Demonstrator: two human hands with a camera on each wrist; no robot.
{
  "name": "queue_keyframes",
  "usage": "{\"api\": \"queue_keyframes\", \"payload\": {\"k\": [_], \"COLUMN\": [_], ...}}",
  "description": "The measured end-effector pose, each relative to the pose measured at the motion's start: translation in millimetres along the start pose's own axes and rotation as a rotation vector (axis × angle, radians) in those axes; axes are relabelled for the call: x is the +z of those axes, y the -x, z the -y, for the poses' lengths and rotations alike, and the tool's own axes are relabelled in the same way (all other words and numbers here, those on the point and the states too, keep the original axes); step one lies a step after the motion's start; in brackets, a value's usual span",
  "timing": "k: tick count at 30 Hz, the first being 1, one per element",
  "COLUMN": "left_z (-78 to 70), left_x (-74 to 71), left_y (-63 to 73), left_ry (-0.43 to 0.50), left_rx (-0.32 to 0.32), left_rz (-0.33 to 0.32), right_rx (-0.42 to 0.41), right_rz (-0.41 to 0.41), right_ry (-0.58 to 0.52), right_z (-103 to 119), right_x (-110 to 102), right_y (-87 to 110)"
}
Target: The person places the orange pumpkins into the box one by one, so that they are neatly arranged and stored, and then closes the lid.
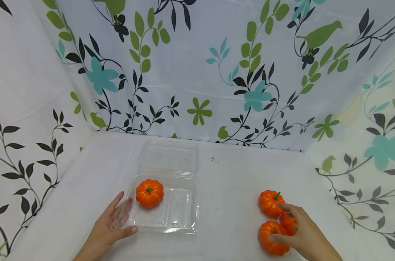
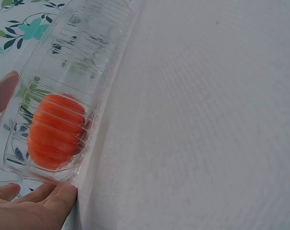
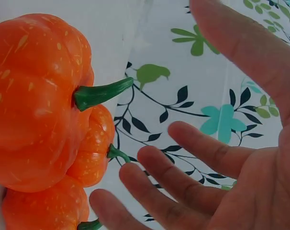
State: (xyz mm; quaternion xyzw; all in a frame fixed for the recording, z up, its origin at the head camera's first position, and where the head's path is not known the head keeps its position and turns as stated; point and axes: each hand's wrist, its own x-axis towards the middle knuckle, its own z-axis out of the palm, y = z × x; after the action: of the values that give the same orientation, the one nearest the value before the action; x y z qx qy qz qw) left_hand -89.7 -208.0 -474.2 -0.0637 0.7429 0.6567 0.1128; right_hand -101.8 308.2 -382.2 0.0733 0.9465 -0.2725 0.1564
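Observation:
A clear plastic clamshell box (image 1: 181, 206) lies unfolded, its lid (image 1: 168, 156) toward the back. One small orange pumpkin (image 1: 149, 193) with a green stem sits in the left of its base. My left hand (image 1: 106, 224) touches the box's front left corner, fingers along the side and thumb at the front. At the right, three more pumpkins are clustered: a back one (image 1: 269, 203), a front one (image 1: 271, 238) and a partly hidden one (image 1: 287, 222). Over them hovers my right hand (image 1: 303, 230), fingers spread; the right wrist view shows its palm (image 3: 255, 191) empty beside the pumpkins.
White cloth (image 1: 226, 203) covers the table between the box and the pumpkin cluster. Behind and at both sides hangs a curtain (image 1: 171, 83) printed with leaves, birds and flowers. Small dark specks (image 1: 213, 158) mark the cloth near the back.

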Motion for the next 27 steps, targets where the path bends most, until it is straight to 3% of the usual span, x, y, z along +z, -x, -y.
{"api": "queue_keyframes", "payload": {"k": [12,23,27], "left_z": [2.2,1.2,1.5], "left_x": [1.0,0.4,0.8], "left_y": [-1.3,-0.8,-0.7], "left_ry": [0.065,0.013,0.023], "left_rx": [0.072,0.014,0.036], "left_rz": [-0.002,-0.002,-0.002], "right_rx": [-0.043,0.012,0.025], "right_rz": [0.003,0.027,0.033], "right_ry": [0.006,0.046,0.081], "right_z": [-11,-12,-13], "right_x": [10,22,27], "right_y": [1.7,-5.9,-9.0]}}
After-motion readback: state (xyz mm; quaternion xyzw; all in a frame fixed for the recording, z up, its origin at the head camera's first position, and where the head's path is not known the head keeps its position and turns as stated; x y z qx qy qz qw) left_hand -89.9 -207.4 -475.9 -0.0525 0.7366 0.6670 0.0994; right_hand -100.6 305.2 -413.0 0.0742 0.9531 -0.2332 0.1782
